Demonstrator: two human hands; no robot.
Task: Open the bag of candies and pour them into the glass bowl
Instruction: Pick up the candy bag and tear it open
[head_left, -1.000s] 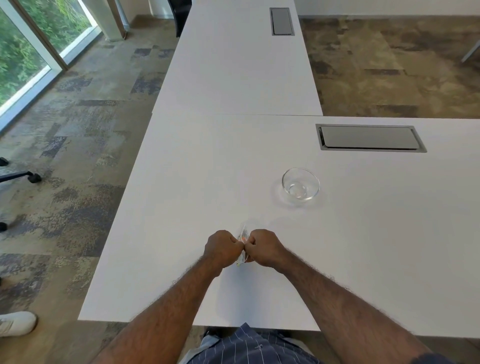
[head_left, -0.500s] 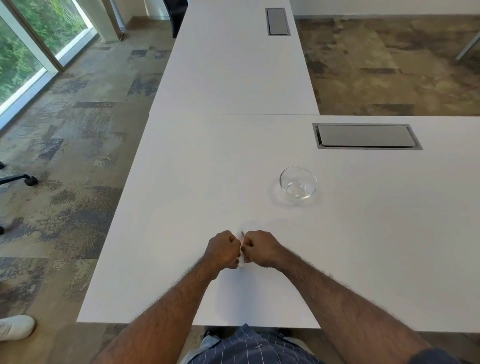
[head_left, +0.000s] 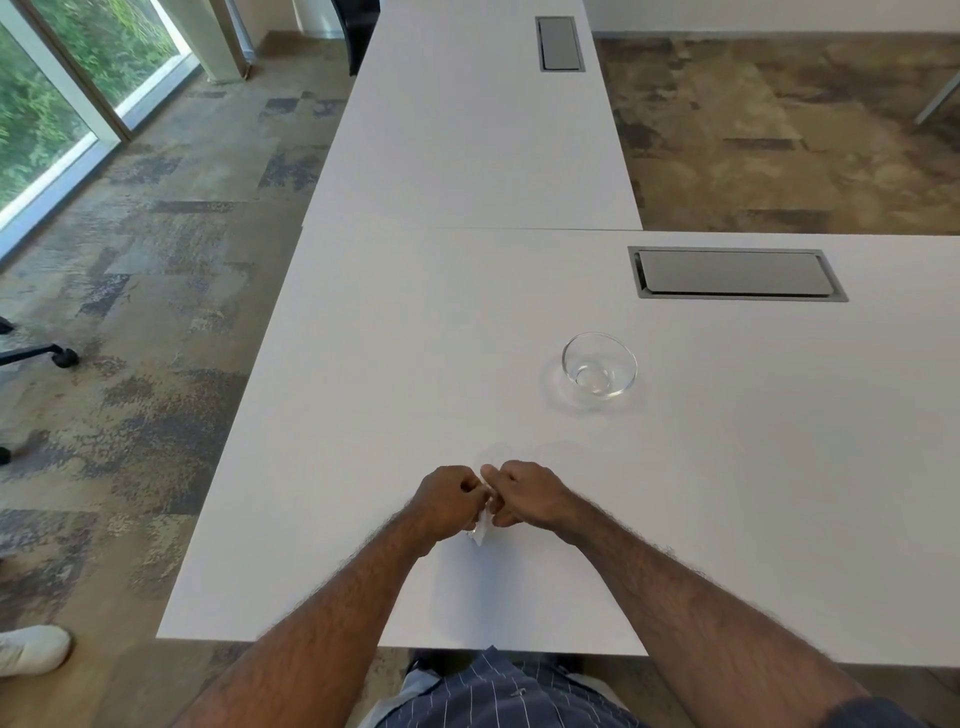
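A small clear bag of candies (head_left: 481, 531) is pinched between both fists just above the white table (head_left: 363, 364); only its lower whitish corner shows below the knuckles. My left hand (head_left: 451, 500) and my right hand (head_left: 524, 493) are both closed on the bag's top, knuckles almost touching. The glass bowl (head_left: 598, 365) stands empty on the table, farther away and to the right of my hands, a forearm's length off.
A grey cable hatch (head_left: 732, 274) is set into the table behind the bowl. A second white table (head_left: 467, 130) with its own hatch (head_left: 559, 43) adjoins at the back. A chair base (head_left: 47, 353) and a white shoe (head_left: 31, 649) are on the floor left.
The bag stuck up between the fists a second ago; now its top is hidden and only a lower corner shows. Both hands stay together at the same spot, the right thumb slightly raised.
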